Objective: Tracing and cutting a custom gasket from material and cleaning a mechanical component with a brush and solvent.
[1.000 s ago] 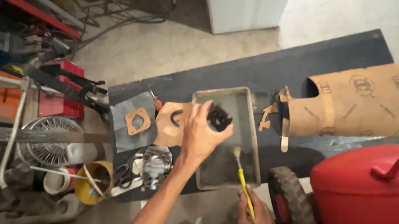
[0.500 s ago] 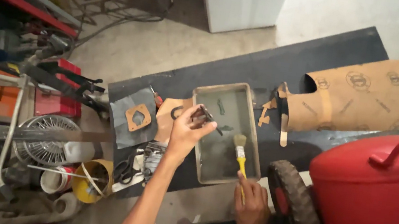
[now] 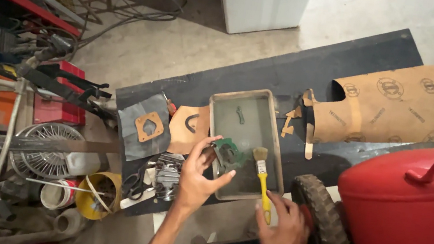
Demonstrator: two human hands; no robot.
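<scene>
Green-tinted metal part [image 3: 229,153], irregular in outline with openings through it, pinched between thumb and fingertips of the left hand [image 3: 197,175] and raised just over the near corner of the shallow grey metal tray [image 3: 219,101], where half a second earlier it sat higher over the tray's left edge and looked darker. Yellow-handled paintbrush [image 3: 262,180] gripped near its end by the curled fingers of the right hand [image 3: 283,236], bristles now tilted up beside the part instead of trailing low by the tray's right rim, so brush and part close together, seemingly ready for cleaning over the murky liquid. Small dark piece [image 3: 240,114] lying loose in the tray's far half. Tan cut gasket [image 3: 148,126] resting on a grey sheet to the left, brown gasket paper roll [image 3: 400,105] to the right on the black mat [image 3: 303,72]. Finned engine piece [image 3: 167,174] just left of the forearm. Red tank [image 3: 412,223] and its rubber wheel [image 3: 322,222] crowding the right side.
</scene>
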